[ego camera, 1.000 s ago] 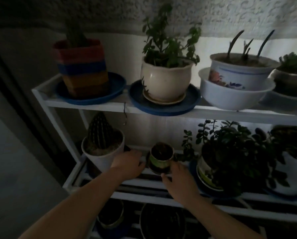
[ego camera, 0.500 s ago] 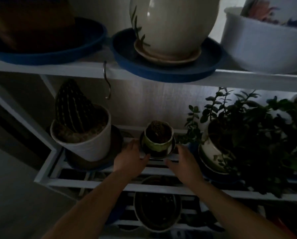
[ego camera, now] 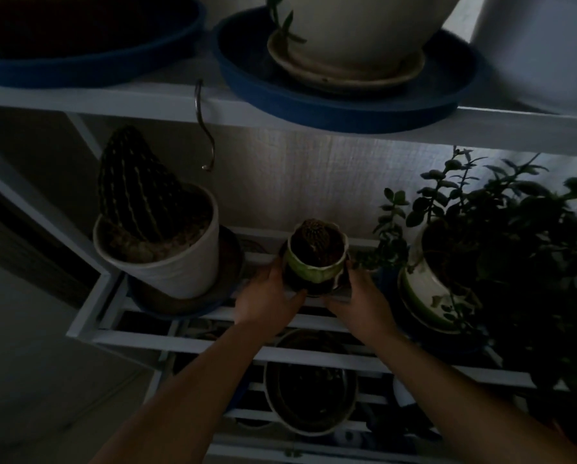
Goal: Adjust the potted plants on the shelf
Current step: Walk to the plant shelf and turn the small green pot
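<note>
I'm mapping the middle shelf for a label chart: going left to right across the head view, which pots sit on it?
Tall cactus in white pot → small green pot, held by both hands → leafy plant's cream-and-green pot.

We extend both bare forearms forward and upward from the lower edge of the view, converging toward the centre. Our left hand (ego camera: 269,301) is cupped with the palm facing right, fingers curled. Our right hand (ego camera: 357,301) mirrors it, palm facing left, fingers curled. The two hands stand near each other, level, with thumbs pointing inward. Both wrists are straight.
</note>
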`<control>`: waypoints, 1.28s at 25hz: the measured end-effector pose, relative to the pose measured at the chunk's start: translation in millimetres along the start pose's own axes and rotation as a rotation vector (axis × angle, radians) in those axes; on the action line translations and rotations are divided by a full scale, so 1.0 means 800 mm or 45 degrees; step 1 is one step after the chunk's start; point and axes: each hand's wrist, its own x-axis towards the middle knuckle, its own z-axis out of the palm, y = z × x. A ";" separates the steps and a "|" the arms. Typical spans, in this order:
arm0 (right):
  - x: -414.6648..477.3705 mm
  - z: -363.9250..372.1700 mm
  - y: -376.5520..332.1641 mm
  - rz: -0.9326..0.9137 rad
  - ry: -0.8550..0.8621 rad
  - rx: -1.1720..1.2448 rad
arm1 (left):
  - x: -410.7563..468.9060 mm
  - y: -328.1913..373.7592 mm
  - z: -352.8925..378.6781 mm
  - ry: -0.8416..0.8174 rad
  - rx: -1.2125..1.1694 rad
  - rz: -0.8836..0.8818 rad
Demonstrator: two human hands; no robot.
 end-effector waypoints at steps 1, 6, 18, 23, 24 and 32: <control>-0.002 0.000 0.000 -0.017 0.017 -0.010 | -0.002 0.001 0.001 0.009 0.014 -0.006; -0.017 0.000 -0.006 -0.062 0.092 0.065 | -0.015 0.002 0.000 0.046 -0.035 0.039; -0.062 0.014 -0.015 0.000 0.093 0.019 | -0.062 -0.009 -0.007 0.021 0.042 0.063; -0.061 0.009 -0.017 -0.002 0.068 0.045 | -0.064 -0.005 -0.012 -0.027 0.067 0.061; -0.060 0.008 -0.017 -0.012 0.065 0.049 | -0.065 -0.004 -0.012 -0.033 0.066 0.060; -0.053 0.000 -0.023 -0.013 0.039 0.090 | -0.060 0.001 -0.013 -0.109 0.086 0.043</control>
